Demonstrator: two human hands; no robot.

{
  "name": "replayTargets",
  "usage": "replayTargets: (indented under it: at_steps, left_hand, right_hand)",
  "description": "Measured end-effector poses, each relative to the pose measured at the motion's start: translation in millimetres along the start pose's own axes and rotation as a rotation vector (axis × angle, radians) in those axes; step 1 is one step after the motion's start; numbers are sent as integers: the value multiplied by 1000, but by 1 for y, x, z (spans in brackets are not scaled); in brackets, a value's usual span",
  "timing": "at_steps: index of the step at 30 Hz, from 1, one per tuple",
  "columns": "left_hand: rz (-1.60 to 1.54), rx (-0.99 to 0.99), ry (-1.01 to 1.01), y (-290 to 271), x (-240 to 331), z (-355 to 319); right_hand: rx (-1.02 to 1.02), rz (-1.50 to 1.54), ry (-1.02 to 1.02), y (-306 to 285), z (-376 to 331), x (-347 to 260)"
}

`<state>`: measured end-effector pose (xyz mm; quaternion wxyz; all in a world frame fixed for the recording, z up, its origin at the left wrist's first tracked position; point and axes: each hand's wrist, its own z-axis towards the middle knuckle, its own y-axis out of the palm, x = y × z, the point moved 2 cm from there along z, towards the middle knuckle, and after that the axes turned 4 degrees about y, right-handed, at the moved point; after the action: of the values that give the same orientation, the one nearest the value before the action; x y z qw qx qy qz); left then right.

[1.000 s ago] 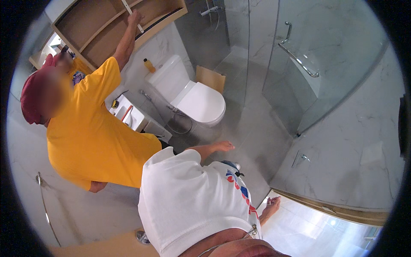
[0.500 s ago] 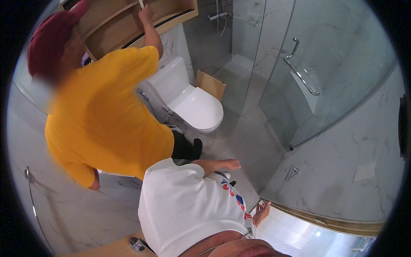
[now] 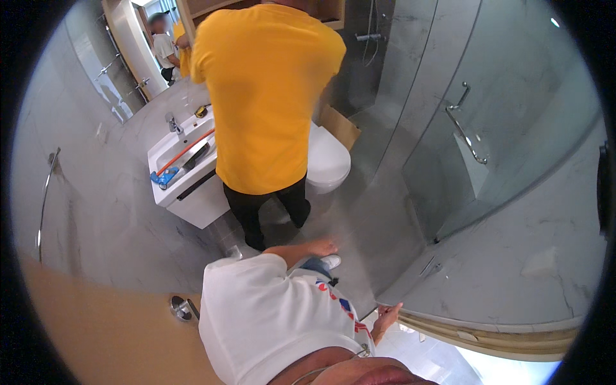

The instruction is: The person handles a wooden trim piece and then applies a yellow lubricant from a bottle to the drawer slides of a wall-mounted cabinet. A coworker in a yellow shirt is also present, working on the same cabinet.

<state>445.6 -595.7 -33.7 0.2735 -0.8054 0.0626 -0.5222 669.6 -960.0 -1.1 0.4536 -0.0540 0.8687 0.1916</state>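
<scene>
My left hand (image 3: 324,247) reaches out in front of my white shirt (image 3: 269,308), over the tiled floor. Motion blurs its fingers, and no held thing shows. Beside the wooden door frame (image 3: 475,333), my right hand (image 3: 388,315) has its fingers extended near the frame's edge; nothing shows in it. A co-worker in a yellow shirt (image 3: 263,96) stands ahead with their back to me, before an open wooden cabinet (image 3: 333,11). The co-worker's hands are hidden by their body.
At left a white basin (image 3: 159,156) holds an orange-shafted tool (image 3: 192,151) with a blue end; a tape measure (image 3: 201,111) lies on its rim. Right of the co-worker are a toilet (image 3: 329,157), cardboard (image 3: 340,127) and a glass shower door (image 3: 443,147). A wooden door with a handle (image 3: 183,308) stands left.
The co-worker has moved right and turned their back to me, bringing the basin and a mirror into view. My left hand shifts slightly left; my right hand stays by the frame.
</scene>
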Motion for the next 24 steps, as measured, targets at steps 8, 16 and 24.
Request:
replayTargets:
  at_steps: [8, 16, 24]
  left_hand:
    - [-96, 204, -288, 68, -94, -73]
    - [-307, 346, -411, 53, -86, -152]
    - [-524, 369, -357, 27, -132, -191]
  right_hand:
    - [-45, -143, -7, -33, -42, -31]
    - [-15, -81, 96, 13, -16, -14]
    - [-219, -273, 203, 103, -72, 42]
